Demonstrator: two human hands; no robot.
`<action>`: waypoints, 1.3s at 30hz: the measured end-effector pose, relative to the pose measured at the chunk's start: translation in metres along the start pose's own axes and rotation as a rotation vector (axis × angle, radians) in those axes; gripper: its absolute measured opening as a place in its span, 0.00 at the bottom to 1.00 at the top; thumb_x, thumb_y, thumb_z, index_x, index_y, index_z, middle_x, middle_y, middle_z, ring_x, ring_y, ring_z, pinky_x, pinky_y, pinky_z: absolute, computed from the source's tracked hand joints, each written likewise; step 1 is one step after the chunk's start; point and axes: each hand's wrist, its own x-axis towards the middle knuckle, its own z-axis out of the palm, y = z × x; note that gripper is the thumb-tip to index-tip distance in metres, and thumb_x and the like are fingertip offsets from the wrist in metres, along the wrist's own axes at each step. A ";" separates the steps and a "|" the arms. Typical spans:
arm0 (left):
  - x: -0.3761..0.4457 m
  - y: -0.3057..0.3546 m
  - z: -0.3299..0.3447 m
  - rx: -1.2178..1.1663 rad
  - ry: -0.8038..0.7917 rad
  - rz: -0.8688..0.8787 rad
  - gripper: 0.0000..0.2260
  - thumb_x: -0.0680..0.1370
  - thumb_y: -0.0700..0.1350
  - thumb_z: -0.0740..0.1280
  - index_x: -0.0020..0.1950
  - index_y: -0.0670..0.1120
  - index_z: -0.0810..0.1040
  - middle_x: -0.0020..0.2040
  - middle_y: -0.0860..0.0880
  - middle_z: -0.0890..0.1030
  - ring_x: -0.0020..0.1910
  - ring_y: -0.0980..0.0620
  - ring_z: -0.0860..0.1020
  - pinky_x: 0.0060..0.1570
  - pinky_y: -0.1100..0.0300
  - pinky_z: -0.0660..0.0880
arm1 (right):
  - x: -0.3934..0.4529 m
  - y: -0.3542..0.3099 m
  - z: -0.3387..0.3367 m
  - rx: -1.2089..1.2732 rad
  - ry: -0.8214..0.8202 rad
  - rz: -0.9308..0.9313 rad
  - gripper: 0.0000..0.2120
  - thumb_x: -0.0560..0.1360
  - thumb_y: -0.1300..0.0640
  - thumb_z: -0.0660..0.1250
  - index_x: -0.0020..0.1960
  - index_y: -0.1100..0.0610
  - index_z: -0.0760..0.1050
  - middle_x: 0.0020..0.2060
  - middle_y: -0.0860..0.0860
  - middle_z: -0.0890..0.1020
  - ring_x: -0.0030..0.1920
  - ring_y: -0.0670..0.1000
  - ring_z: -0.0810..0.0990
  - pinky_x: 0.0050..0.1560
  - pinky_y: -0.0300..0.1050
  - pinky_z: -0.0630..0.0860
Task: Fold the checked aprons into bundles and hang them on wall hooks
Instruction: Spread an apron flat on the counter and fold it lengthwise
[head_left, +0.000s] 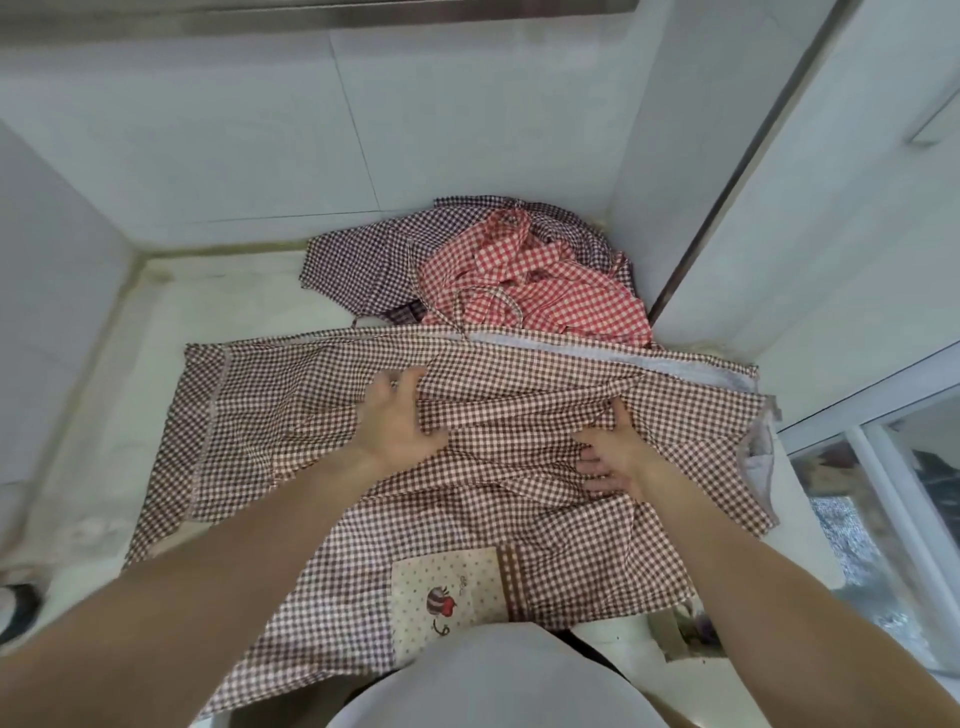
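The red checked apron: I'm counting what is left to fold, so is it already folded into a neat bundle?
No, the red checked apron lies crumpled and loose on the purple checked apron behind the brown one.

Near edge: brown-and-white checked cotton apron (519, 499) spread on pale stone counter (104, 467), hanging over.
On apron: left hand (397, 421), right hand (615, 457).
Far right corner: red-checked apron (519, 275) heaped on purple-checked apron (363, 260).
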 end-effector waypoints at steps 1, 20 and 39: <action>-0.009 0.014 0.013 -0.094 0.149 0.203 0.30 0.71 0.51 0.73 0.70 0.48 0.67 0.63 0.45 0.67 0.65 0.47 0.68 0.68 0.45 0.68 | 0.000 0.001 -0.005 -0.091 0.035 -0.031 0.41 0.79 0.55 0.68 0.80 0.42 0.45 0.62 0.61 0.78 0.53 0.58 0.82 0.46 0.52 0.82; -0.004 0.044 0.072 0.235 -0.518 -0.101 0.58 0.68 0.63 0.76 0.78 0.60 0.31 0.79 0.41 0.33 0.78 0.34 0.40 0.75 0.34 0.45 | 0.015 0.047 -0.168 -0.400 0.733 -0.323 0.28 0.74 0.54 0.70 0.70 0.64 0.66 0.67 0.66 0.67 0.68 0.65 0.67 0.70 0.57 0.64; 0.023 0.065 0.046 -0.130 0.231 -0.079 0.04 0.77 0.41 0.68 0.50 0.42 0.77 0.49 0.46 0.79 0.46 0.46 0.78 0.47 0.54 0.77 | 0.085 -0.041 -0.199 -0.655 0.476 -0.433 0.14 0.79 0.46 0.65 0.46 0.57 0.79 0.47 0.60 0.82 0.50 0.61 0.79 0.55 0.53 0.76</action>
